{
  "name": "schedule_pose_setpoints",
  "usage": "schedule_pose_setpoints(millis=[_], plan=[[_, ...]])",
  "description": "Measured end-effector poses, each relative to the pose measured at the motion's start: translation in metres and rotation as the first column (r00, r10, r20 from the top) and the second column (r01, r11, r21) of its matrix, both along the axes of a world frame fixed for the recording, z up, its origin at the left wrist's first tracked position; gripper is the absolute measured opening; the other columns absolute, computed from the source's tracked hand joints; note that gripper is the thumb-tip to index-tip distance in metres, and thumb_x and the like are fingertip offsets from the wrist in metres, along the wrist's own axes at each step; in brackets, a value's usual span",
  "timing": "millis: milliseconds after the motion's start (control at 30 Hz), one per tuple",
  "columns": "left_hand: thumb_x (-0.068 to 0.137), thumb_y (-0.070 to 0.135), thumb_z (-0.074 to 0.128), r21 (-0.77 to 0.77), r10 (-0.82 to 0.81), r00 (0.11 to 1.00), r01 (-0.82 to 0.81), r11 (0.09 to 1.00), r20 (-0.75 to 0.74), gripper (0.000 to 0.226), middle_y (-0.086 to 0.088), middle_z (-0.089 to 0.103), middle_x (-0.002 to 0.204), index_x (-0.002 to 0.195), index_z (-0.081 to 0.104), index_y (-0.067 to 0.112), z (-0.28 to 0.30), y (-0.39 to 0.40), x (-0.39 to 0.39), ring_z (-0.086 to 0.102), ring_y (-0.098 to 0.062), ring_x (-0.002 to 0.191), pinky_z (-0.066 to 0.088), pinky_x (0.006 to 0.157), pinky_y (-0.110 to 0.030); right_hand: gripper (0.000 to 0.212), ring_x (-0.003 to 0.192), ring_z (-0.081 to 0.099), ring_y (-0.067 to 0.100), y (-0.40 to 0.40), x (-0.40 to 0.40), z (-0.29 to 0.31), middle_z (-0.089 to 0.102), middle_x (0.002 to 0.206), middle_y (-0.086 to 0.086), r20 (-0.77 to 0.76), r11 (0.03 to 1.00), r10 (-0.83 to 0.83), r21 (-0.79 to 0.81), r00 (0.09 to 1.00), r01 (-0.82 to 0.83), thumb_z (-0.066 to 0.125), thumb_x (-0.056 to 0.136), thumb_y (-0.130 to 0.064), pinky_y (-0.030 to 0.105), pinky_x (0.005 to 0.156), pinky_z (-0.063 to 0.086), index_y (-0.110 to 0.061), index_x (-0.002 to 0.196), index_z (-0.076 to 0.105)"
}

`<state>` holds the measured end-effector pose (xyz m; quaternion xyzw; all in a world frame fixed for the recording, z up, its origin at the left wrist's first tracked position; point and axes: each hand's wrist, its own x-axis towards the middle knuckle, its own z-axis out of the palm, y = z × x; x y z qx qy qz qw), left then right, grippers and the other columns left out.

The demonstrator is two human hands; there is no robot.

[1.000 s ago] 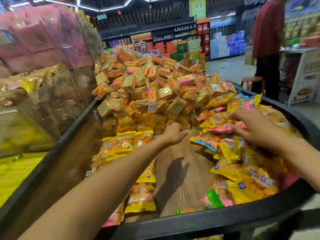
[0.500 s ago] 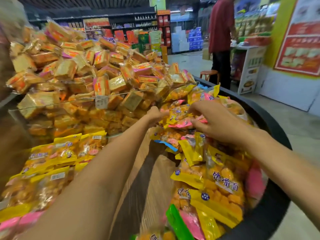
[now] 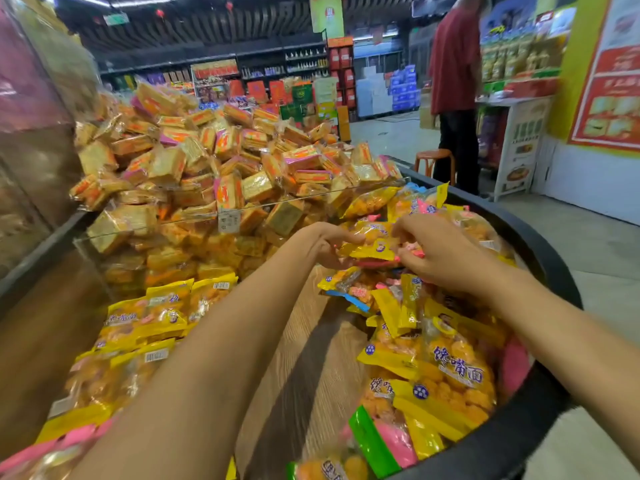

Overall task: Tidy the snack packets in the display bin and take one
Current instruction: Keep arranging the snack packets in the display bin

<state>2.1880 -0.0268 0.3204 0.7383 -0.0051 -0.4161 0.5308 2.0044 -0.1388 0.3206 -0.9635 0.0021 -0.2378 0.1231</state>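
Yellow snack packets (image 3: 446, 368) lie heaped along the right side of a round display bin with a black rim (image 3: 540, 410). More yellow packets (image 3: 156, 313) lie in rows on the left. Between the two groups the wooden bin floor (image 3: 311, 375) shows. Both my hands meet at the far end of the right heap. My left hand (image 3: 329, 244) curls its fingers round the edge of a yellow packet (image 3: 374, 249). My right hand (image 3: 440, 254) pinches the same packet from the other side, with pink packet edges under its fingers.
A clear divider (image 3: 221, 220) with a small label stands behind the bin and holds back a tall pile of orange wrapped squares (image 3: 225, 161). A person in a red shirt (image 3: 453, 64) stands by an orange stool (image 3: 434, 161) on the aisle floor at the right.
The view has swung right and closer. My left hand moved right from the bare wooden floor onto the right heap. Both hands now meet on one yellow packet.
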Motion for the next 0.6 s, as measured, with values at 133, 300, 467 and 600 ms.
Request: schedule_pose_setpoints(millis=[133, 300, 467, 600], plan=[[0.086, 0.004, 0.064, -0.121, 0.005, 0.999, -0.01, 0.993, -0.037, 0.016, -0.011, 0.064, 0.108, 0.101, 0.058, 0.002, 0.02, 0.025, -0.024, 0.063, -0.021, 0.09, 0.059, 0.057, -0.039, 0.008, 0.087, 0.051, 0.014, 0.001, -0.003, 0.0, 0.053, 0.094, -0.006, 0.004, 1.0, -0.005, -0.008, 1.0, 0.005, 0.054, 0.091, -0.024, 0.032, 0.076, 0.047, -0.023, 0.099, 0.051], [0.09, 0.001, 0.058, -0.124, 0.063, 0.995, -0.052, 0.991, 0.08, 0.008, -0.009, 0.062, 0.089, 0.095, 0.061, 0.007, 0.037, 0.101, -0.06, 0.062, -0.017, 0.083, 0.052, 0.082, -0.033, 0.014, 0.087, 0.051, 0.018, 0.012, -0.006, -0.001, 0.048, 0.09, -0.006, 0.012, 0.999, -0.034, 0.001, 0.999, 0.034, 0.055, 0.088, -0.025, 0.04, 0.074, 0.048, -0.026, 0.091, 0.042], [0.088, 0.001, 0.06, -0.15, 0.145, 0.961, -0.111, 0.982, 0.237, 0.008, -0.003, 0.068, 0.073, 0.086, 0.065, 0.007, 0.03, 0.203, -0.097, 0.063, -0.014, 0.073, 0.053, 0.073, -0.032, 0.021, 0.093, 0.057, 0.032, 0.058, -0.001, 0.013, 0.061, 0.096, 0.014, 0.009, 0.999, 0.045, 0.008, 0.999, -0.045, 0.059, 0.091, -0.018, 0.035, 0.074, 0.038, 0.0, 0.103, 0.059], [0.086, -0.003, 0.059, -0.215, 0.267, 0.946, -0.226, 0.95, 0.184, 0.01, -0.003, 0.069, 0.071, 0.083, 0.064, 0.005, 0.021, 0.256, -0.107, 0.064, -0.015, 0.074, 0.054, 0.076, -0.034, 0.023, 0.091, 0.057, 0.021, 0.129, 0.02, 0.035, 0.063, 0.099, 0.006, 0.07, 0.947, 0.142, 0.282, 0.987, -0.156, 0.056, 0.095, -0.023, 0.031, 0.074, 0.04, -0.005, 0.108, 0.06]])
